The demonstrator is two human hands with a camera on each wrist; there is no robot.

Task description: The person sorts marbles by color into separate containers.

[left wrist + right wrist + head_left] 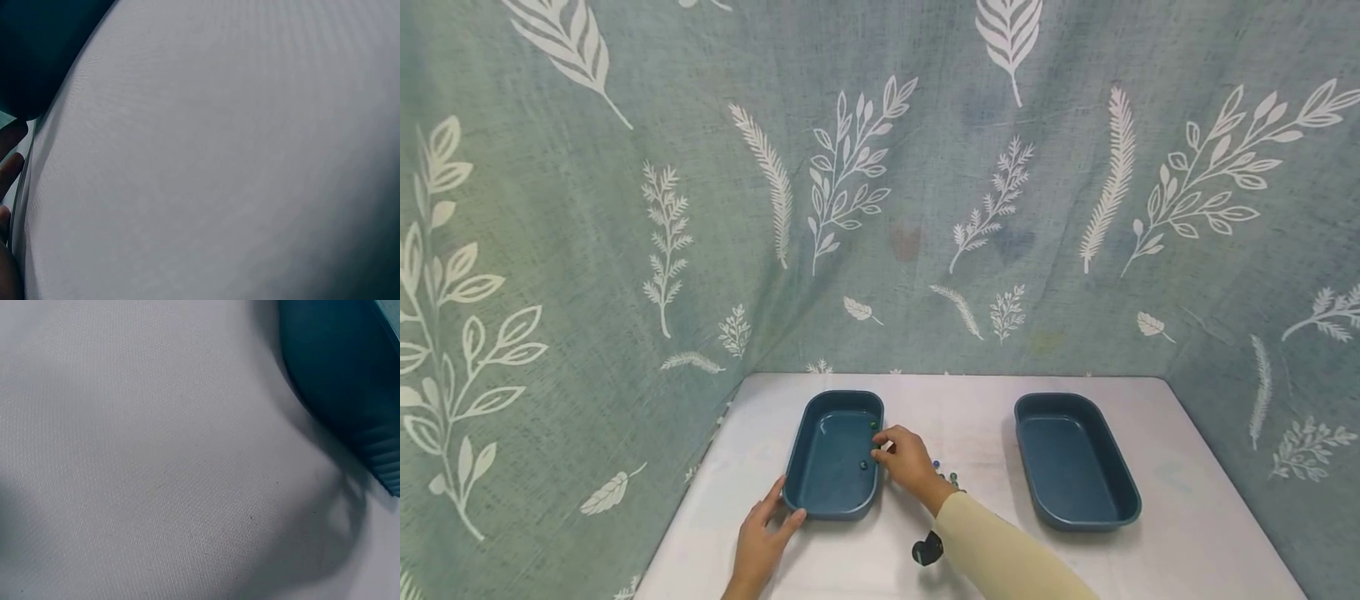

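A blue tray stands on the left of the white table, with a green marble and a dark marble along its right side. My left hand touches the tray's near-left corner, thumb at the front rim and fingers along the left side. Over the right rim, my right hand reaches in with thumb and forefinger apart and nothing visible between them. Beside the right wrist lie a blue marble and a green glass marble, others partly hidden by the arm.
A second blue tray stands on the right of the table. A small black object lies near the front, partly covered by the right sleeve. Leaf-patterned green cloth hangs behind and at both sides.
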